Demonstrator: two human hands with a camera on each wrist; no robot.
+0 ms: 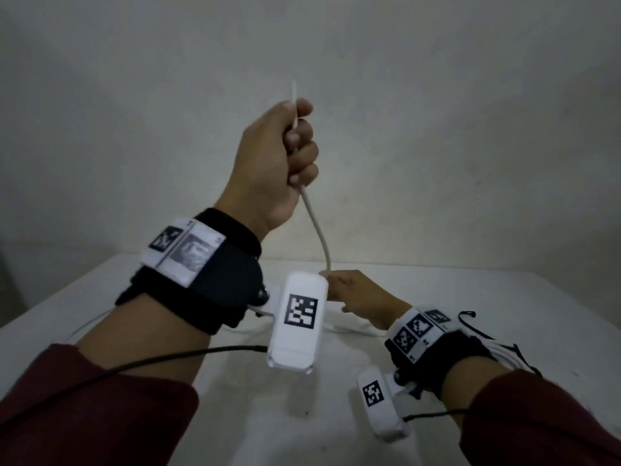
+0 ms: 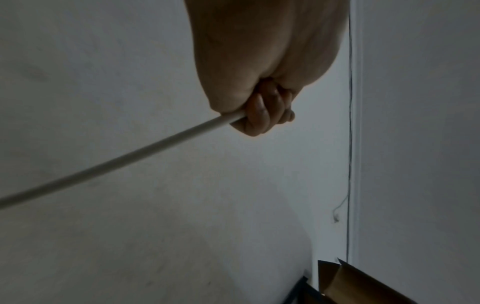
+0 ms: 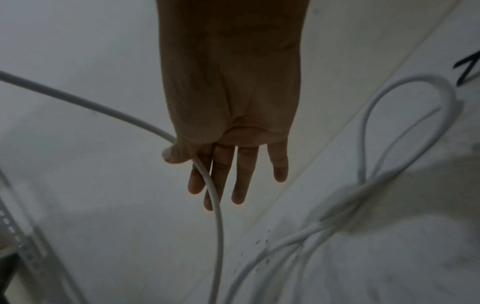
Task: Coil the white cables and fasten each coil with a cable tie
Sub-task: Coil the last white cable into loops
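My left hand (image 1: 285, 156) is raised in a fist that grips a white cable (image 1: 317, 227); the cable's short end sticks up above the fist. In the left wrist view the cable (image 2: 130, 154) leaves the curled fingers (image 2: 259, 117) and runs down to the left. It curves down to my right hand (image 1: 356, 297), low over the white table (image 1: 201, 398). There the thumb (image 3: 172, 154) holds the cable (image 3: 103, 107) against the straight index finger, and the cable hangs on downward. More white cable (image 3: 389, 144) lies in loops on the table.
Black cable ties (image 1: 470, 317) lie at the table's right side, one (image 3: 467, 70) showing near the looped cable. A cardboard box (image 2: 363, 288) stands by the wall corner. A perforated metal rail (image 3: 15, 236) is at the left. A plain wall is behind.
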